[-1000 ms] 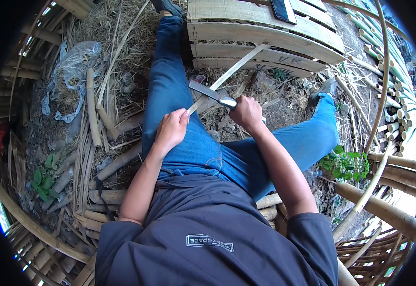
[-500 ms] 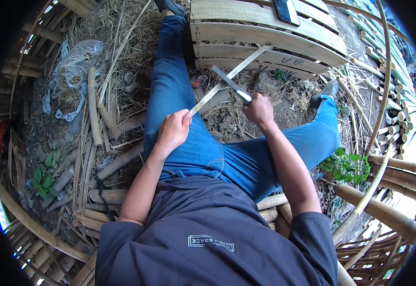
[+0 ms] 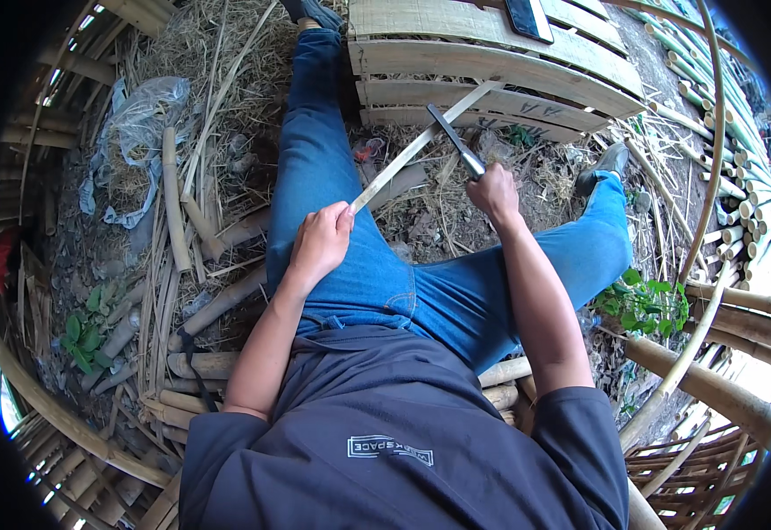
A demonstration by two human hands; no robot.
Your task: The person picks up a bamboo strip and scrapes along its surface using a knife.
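My left hand (image 3: 322, 237) rests over my left thigh, its fingers closed on the near end of a pale bamboo strip (image 3: 396, 166). The strip slants away to the right, and its far end reaches the side of a wooden slatted crate (image 3: 456, 64). In my right hand (image 3: 495, 193) is the handle of a knife (image 3: 458, 141) with a dark blade. The blade points up and to the left, lying across the strip near its far half. Whether the blade's edge touches the strip I cannot tell.
On the crate lies a phone (image 3: 528, 19). Cut bamboo poles (image 3: 748, 203) are stacked at the right. A clear plastic bag (image 3: 142, 115) sits on straw at the left, beside a short bamboo piece (image 3: 174, 199). Green leafy plants (image 3: 641, 305) grow near my right knee.
My right hand and the knife have moved right and slightly forward, along the strip toward its far end. My left hand has stayed nearly in place, still holding the strip.
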